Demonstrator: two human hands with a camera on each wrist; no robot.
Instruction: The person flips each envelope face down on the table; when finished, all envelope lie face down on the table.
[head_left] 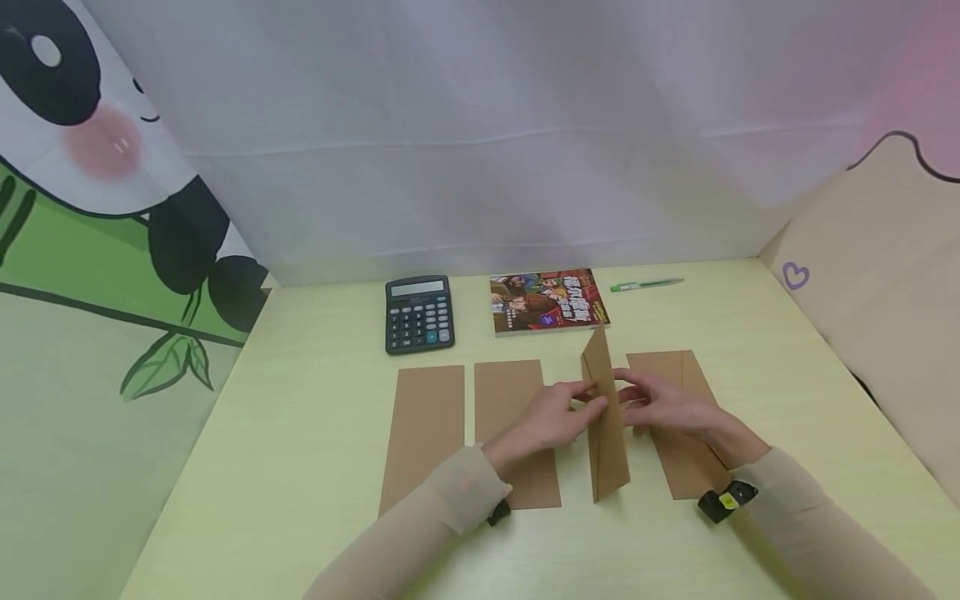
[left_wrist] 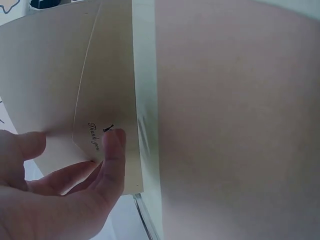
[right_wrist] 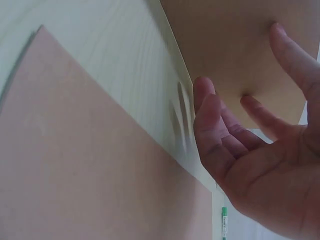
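A brown paper envelope (head_left: 609, 442) stands on edge between my two hands, its flap side turned left. "Thank you" and a small dark mark are printed near the flap (left_wrist: 87, 100). My left hand (head_left: 558, 412) grips at that face, thumb and curled fingers on it; one fingertip lies beside the print. From the other side, my right hand (head_left: 667, 404) touches the plain face (right_wrist: 225, 45) with two outstretched digits, the other fingers loosely bent. Under my right forearm lies another envelope (head_left: 678, 471). A flat brown envelope (head_left: 510, 383) lies partly beneath my left hand.
Another brown envelope (head_left: 423, 433) lies at the left of the row. Behind it are a black calculator (head_left: 420, 315), a colourful book (head_left: 550, 302) and a green pen (head_left: 647, 285). A white cloth (head_left: 487, 167) hangs along the table's back edge; printed panels flank both sides.
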